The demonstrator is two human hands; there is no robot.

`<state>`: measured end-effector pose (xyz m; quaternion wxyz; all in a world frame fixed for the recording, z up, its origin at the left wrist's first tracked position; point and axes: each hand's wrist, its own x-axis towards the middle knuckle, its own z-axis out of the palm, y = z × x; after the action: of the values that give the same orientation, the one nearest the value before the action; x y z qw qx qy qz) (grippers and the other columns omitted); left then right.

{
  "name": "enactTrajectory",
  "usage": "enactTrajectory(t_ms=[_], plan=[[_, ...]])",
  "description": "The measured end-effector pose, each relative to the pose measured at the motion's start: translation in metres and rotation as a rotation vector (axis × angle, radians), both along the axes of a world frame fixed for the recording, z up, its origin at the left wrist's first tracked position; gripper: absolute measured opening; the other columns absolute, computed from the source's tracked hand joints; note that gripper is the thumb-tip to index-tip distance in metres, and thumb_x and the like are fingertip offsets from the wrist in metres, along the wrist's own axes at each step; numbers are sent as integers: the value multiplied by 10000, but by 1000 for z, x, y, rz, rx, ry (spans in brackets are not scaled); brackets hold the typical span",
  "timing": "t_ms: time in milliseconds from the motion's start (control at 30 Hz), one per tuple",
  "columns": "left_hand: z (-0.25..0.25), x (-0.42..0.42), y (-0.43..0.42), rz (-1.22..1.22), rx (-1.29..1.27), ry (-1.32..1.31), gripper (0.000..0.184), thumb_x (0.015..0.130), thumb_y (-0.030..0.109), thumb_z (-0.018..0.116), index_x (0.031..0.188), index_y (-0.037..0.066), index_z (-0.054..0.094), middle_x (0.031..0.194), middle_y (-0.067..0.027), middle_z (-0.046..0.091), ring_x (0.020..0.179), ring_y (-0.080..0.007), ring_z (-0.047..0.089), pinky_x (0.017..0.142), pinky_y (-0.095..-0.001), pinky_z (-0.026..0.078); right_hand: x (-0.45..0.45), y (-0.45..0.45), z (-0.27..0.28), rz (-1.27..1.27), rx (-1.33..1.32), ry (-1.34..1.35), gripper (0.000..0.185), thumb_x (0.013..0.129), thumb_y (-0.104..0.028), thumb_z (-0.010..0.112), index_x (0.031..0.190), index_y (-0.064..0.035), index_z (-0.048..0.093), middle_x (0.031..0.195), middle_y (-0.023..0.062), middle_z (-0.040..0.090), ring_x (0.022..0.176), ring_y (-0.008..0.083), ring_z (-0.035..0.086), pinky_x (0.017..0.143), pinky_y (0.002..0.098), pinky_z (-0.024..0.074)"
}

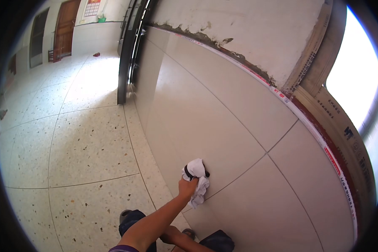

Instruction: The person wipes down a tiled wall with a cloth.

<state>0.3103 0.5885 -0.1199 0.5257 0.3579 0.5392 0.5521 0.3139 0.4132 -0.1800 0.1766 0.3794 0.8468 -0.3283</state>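
A bunched white cloth (200,186) with black parts lies against the beige wall tiles (222,143), low on the wall. My left hand (187,187) is wrapped round it, with that arm stretched out from the bottom of the view. The other forearm (185,240) crosses beneath it near the bottom edge, and the hand at its end is hidden behind the stretched arm. Dark grout lines run between the tiles beside the cloth.
Speckled floor tiles (88,147) spread to the left. A dark door frame (122,75) stands at the wall's far end. Printed cardboard (336,113) lines the window ledge at right. My knees and sandals show at the bottom. A wooden door (66,27) is far back.
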Motion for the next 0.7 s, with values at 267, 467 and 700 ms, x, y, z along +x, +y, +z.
enactTrajectory(t_ms=[267, 467, 700], plan=[[37, 6, -40, -103, 52, -33, 515, 797, 271, 744, 1233, 12, 654, 1096, -237, 729, 1053, -356, 711, 891, -431, 543, 6, -7, -80, -102, 316, 623, 363, 941, -144, 550, 1286, -64, 633, 1234, 230, 686, 1148, 434, 642, 942, 510, 533], [84, 3, -48, 47, 671, 258, 621, 773, 216, 805, 1324, 43, 576, 1236, -226, 577, 1244, -426, 546, 1009, -457, 480, 9, -16, -46, -185, 282, 447, 340, 941, -153, 551, 1255, -65, 648, 1212, 226, 698, 1133, 441, 656, 921, 517, 540], [30, -1, -23, -10, 212, 154, 633, 789, 256, 809, 1333, 24, 582, 1248, -223, 629, 1196, -383, 619, 981, -437, 499, -4, -5, 29, 16, 49, -17, 327, 944, -130, 530, 1238, -63, 656, 1152, 213, 723, 1057, 426, 696, 835, 499, 573]])
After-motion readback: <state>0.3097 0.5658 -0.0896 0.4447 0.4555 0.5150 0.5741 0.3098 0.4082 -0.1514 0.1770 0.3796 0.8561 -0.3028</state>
